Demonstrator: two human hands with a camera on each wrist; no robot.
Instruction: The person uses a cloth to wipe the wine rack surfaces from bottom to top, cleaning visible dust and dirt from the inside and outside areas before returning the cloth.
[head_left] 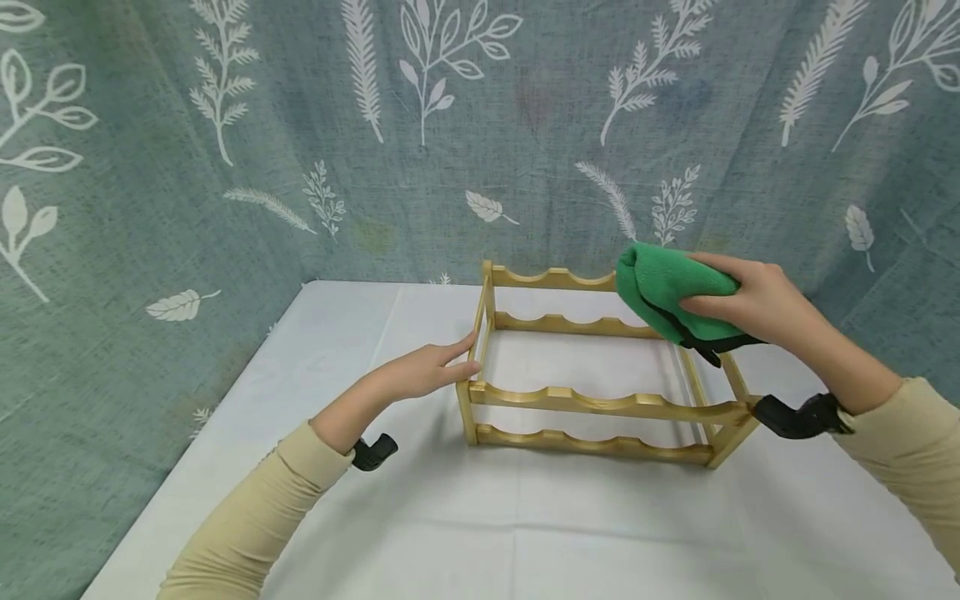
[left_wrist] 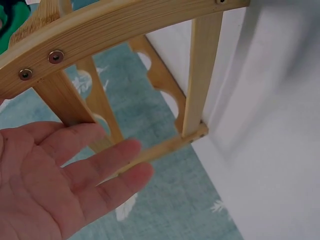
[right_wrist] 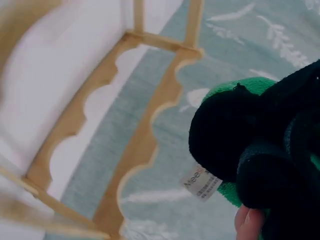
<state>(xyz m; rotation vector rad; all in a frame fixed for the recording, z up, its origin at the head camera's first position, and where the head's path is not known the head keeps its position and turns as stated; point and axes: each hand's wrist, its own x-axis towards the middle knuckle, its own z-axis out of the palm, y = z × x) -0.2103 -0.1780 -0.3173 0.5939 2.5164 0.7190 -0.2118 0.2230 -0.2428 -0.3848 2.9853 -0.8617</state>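
A wooden rack (head_left: 555, 400) with scalloped rails, on two levels, stands on the white tabletop. My left hand (head_left: 427, 371) is at its left end, thumb and forefinger touching the end frame. In the left wrist view the fingers (left_wrist: 107, 165) of that hand are straight and spread beside a wooden slat (left_wrist: 67, 97). Above the rack's back right part, my right hand (head_left: 757, 300) grips a folded, fleecy green cloth (head_left: 660, 287) with black parts. A white printed label (right_wrist: 201, 182) hangs from the bundle in the right wrist view. Most right fingers are hidden there.
The white-covered table (head_left: 420, 533) spreads in front of and around the rack. A teal curtain (head_left: 450, 200) with white leaf prints hangs behind and to the left. Black wrist mounts (head_left: 375, 452) sit below both wrists.
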